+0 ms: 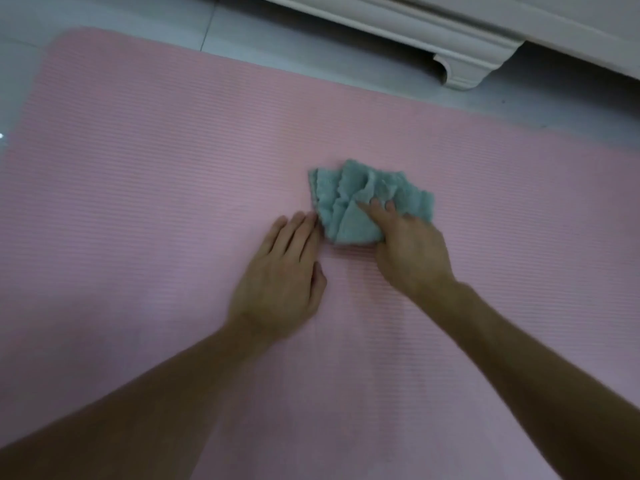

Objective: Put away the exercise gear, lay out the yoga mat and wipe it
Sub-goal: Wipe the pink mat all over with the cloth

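Observation:
A pink ribbed yoga mat lies unrolled flat on the floor and fills most of the view. A crumpled teal cloth sits on the mat near its middle. My right hand presses down on the cloth's near right part, with its fingers spread over the fabric. My left hand lies flat on the mat just left of the cloth, its fingertips at the cloth's edge.
Pale tiled floor shows beyond the mat's far edge and rounded corner. A cream piece of furniture with a carved base stands at the upper right, close to the mat's far side.

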`<act>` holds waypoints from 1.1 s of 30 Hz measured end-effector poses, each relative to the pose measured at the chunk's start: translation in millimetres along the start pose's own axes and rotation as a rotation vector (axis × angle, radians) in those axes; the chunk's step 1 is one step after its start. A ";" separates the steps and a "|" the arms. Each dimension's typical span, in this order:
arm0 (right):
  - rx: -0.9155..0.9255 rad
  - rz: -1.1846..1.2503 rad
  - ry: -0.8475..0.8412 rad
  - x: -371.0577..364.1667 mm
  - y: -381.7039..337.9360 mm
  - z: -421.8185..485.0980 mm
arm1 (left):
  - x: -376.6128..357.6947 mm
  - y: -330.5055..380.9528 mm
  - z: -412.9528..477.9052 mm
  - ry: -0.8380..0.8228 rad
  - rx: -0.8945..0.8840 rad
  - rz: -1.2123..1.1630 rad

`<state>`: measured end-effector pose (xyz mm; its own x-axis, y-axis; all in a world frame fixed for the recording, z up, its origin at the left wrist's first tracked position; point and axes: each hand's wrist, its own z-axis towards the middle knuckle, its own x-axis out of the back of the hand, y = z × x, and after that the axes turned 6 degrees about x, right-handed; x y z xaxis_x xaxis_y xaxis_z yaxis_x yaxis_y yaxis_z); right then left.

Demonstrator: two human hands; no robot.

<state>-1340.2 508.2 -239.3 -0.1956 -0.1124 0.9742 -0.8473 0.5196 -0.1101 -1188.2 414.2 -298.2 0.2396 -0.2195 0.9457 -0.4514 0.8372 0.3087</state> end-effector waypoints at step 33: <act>0.036 0.124 0.113 -85.3 -123.1 -297.5 | 17.9 16.8 -146.8 -0.227 -0.045 0.058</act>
<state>-1072.3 705.8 -250.3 -0.2447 0.0474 0.9684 -0.8375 0.4930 -0.2357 -1065.3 497.9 -291.0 0.0124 -0.2737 0.9617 -0.4190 0.8719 0.2535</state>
